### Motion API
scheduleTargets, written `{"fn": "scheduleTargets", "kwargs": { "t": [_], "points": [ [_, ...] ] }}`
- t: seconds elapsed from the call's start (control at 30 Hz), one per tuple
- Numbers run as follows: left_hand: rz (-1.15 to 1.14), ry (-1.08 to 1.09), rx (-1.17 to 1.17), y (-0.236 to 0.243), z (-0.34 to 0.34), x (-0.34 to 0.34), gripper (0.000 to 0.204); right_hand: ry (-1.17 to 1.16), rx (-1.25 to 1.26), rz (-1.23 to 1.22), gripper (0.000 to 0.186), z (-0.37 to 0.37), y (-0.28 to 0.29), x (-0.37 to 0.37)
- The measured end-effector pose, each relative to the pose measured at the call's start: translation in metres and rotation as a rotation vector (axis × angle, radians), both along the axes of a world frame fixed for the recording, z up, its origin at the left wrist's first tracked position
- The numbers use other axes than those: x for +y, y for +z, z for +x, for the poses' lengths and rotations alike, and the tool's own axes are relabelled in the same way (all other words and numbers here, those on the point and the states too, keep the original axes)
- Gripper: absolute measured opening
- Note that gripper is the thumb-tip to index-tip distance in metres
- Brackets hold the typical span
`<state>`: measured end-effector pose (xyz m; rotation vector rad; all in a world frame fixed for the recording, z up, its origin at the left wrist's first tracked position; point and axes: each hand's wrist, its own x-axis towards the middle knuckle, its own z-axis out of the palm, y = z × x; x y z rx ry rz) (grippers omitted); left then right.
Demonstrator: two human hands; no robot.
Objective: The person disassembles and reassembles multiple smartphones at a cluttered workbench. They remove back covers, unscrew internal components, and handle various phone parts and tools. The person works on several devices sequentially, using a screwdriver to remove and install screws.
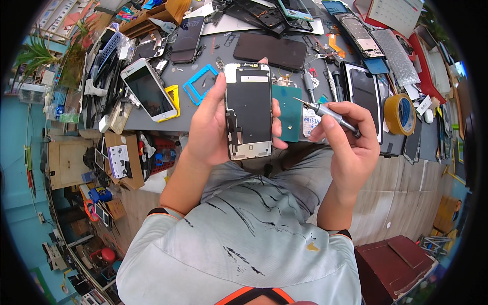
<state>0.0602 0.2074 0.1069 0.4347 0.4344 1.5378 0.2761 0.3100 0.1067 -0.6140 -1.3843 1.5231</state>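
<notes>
My left hand [208,127] grips a phone screen part [248,112] upright, its dark back with metal shielding facing me, fingers wrapped around both long sides. My right hand [351,137] holds a grey precision screwdriver [333,114], its thin tip pointing left toward the phone part, a short gap away. Behind the phone part lies a teal plate [287,109], with a white label with handwriting [310,124] just right of it. A blue frame [189,90] and a white phone [145,86] on a yellow frame [170,112] lie to the left on the grey bench [178,76].
Dark phones [269,51] lie along the back among loose parts and tools. A tape roll [394,114], bubble wrap [394,56] and an open phone [351,35] sit at the right. Below are a cardboard box [132,175] at left and a maroon cabinet [386,264] at right.
</notes>
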Motion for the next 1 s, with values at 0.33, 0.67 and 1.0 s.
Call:
{"fn": "scheduleTargets", "kwargs": {
  "t": [0.33,0.67,1.0],
  "points": [
    [-0.029,0.257,0.052,-0.005,-0.006,0.007,0.08,0.026,-0.027,-0.012,0.025,0.0,-0.001,-0.006],
    [-0.014,0.315,-0.084,-0.01,-0.011,0.01,0.071,0.085,-0.02,0.051,0.026,-0.002,-0.008,-0.029],
    [-0.018,0.368,-0.046,-0.012,-0.009,0.01,0.079,0.026,-0.003,0.176,0.031,-0.01,-0.021,-0.033]
  ]
}}
